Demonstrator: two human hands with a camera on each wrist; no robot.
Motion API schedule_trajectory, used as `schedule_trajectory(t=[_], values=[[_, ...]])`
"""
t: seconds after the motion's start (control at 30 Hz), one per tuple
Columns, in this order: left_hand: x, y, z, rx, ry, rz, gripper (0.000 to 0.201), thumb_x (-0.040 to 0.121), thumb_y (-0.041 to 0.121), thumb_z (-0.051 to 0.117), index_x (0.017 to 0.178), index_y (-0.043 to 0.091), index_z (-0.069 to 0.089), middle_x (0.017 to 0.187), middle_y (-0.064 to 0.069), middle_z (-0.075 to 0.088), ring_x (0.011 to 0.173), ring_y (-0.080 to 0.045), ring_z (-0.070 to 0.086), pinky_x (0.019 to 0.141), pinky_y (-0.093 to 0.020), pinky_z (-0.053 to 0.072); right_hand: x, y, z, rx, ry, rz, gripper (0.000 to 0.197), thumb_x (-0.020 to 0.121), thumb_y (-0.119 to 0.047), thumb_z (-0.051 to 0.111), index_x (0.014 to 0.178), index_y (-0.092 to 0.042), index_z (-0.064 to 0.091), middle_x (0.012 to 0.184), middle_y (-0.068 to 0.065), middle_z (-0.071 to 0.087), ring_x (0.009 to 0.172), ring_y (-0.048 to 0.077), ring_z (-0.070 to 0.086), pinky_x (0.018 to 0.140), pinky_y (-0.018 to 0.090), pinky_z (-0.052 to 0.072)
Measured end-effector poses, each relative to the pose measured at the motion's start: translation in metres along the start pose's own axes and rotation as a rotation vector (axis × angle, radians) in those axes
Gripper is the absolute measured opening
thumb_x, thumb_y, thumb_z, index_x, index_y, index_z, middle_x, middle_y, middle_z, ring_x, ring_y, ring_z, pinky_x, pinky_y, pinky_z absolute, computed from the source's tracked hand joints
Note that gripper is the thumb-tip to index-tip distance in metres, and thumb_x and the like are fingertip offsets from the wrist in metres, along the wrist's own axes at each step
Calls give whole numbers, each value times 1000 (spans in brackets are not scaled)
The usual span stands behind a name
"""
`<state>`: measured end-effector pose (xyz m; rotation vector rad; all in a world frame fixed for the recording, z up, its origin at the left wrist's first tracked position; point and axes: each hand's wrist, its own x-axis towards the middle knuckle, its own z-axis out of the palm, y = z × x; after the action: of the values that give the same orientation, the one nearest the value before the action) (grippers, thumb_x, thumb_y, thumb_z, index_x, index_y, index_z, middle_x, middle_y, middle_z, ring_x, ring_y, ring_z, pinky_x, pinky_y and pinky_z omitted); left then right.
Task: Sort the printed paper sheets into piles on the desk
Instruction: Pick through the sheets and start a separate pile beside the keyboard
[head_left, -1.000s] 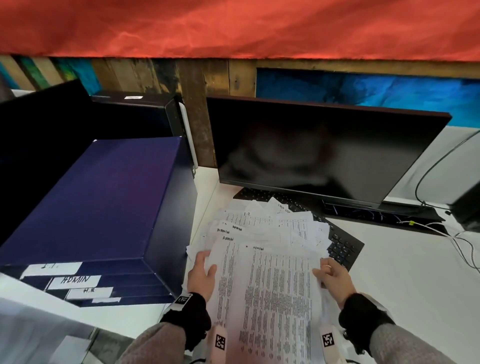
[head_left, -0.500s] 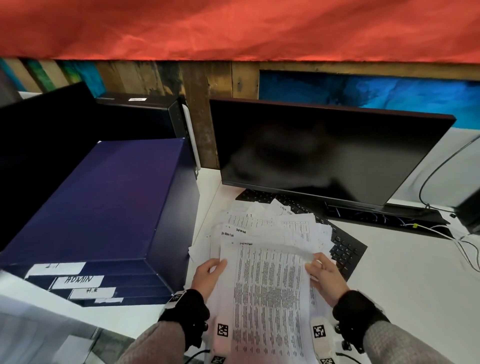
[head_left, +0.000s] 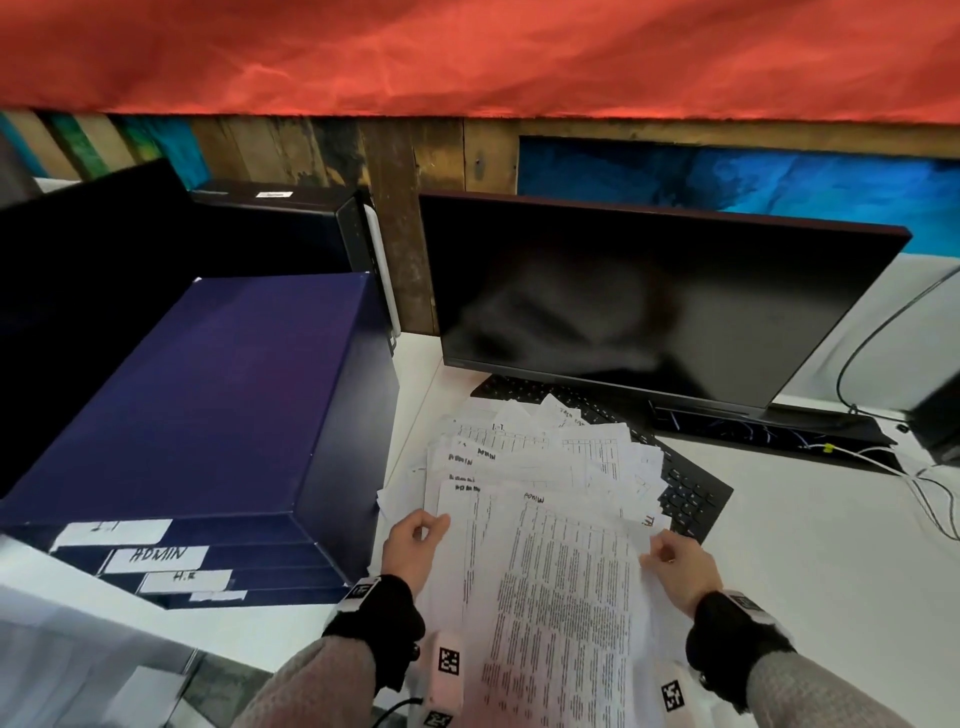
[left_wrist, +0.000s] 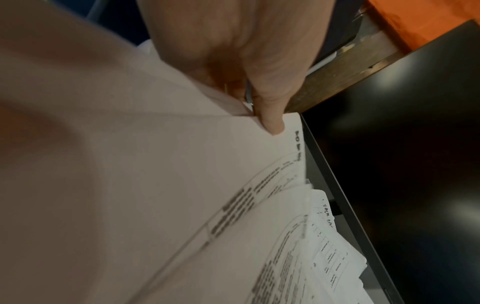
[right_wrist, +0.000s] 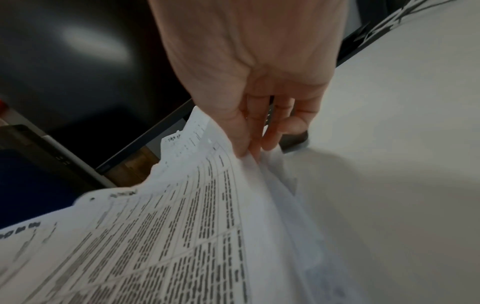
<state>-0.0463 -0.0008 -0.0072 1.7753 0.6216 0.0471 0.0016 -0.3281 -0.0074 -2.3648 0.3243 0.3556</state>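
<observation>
I am pinching the top printed sheet (head_left: 561, 587) at its edges, left hand (head_left: 413, 543) and right hand (head_left: 680, 564) fingers both gripping it above the tabletop (head_left: 810, 571).

The dark blue box (head_left: 197, 415) at the left of the white desk carries white paper labels on its near face: one hand-lettered "ADMIN" (head_left: 157, 557) and, below it, one reading "H.R" (head_left: 185, 578). The top printed white sheet (head_left: 561, 597) has "ADMIN" handwritten at its head; its printed rows are too small to read.
</observation>
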Motion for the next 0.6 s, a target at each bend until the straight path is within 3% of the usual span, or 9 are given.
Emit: schedule_trajectory(t=[0.13, 0.2, 0.3, 0.4, 0.5, 0.53, 0.6], values=[[3, -1, -1, 63, 3, -4, 27, 92, 25, 59, 68, 23, 46, 74, 0, 52, 75, -21, 47, 70, -29, 37, 1, 3, -4, -22, -3, 29, 30, 84, -4, 59, 63, -17, 41, 69, 6, 54, 70, 26, 47, 63, 29, 33], [0, 4, 0, 80, 23, -20, 6, 93, 21, 57, 91, 23, 51, 93, -3, 60, 92, -25, 56, 81, -30, 41, 1, -3, 2, 75, -10, 31, 24, 85, -2, 56, 67, -15, 45, 68, 9, 58, 69, 26, 51, 65, 29, 38], [-7, 9, 1, -36, -44, -89, 47, 91, 26, 62, 128, 22, 35, 116, 1, 49, 114, -18, 48, 98, -31, 38, -1, -18, 18, 303, -12, 65, 20, 87, 2, 52, 71, -10, 52, 63, 9, 58, 61, 24, 53, 60, 30, 45], [-11, 14, -1, -58, -195, -187, 62, 85, 22, 68, 132, 26, 29, 119, 6, 50, 110, -15, 50, 98, -32, 40, -7, -32, 34, 463, -15, 116, 7, 88, 3, 54, 86, -2, 60, 62, 11, 61, 57, 23, 55, 62, 36, 51], [-6, 14, -1, 77, -222, -184, 47, 82, -3, 59, 121, 16, 41, 114, -6, 61, 100, -21, 58, 82, -28, 46, -14, -38, 42, 482, -89, 129, 23, 85, -5, 62, 107, -6, 59, 80, 10, 65, 67, 21, 57, 63, 30, 50], [-4, 15, -1, 102, -225, -158, 44, 82, -6, 56, 119, 14, 43, 113, -7, 61, 102, -23, 59, 81, -27, 46, -15, -39, 41, 461, -137, 121, 34, 83, -10, 67, 115, -9, 55, 94, 10, 63, 77, 21, 58, 66, 29, 50], [-2, 21, -3, 105, -237, -87, 44, 84, -7, 56, 122, 12, 45, 115, -8, 62, 108, -25, 59, 86, -29, 49, -15, -40, 35, 434, -205, 92, 62, 79, -17, 74, 132, -16, 41, 121, 11, 53, 105, 24, 55, 83, 31, 49]])
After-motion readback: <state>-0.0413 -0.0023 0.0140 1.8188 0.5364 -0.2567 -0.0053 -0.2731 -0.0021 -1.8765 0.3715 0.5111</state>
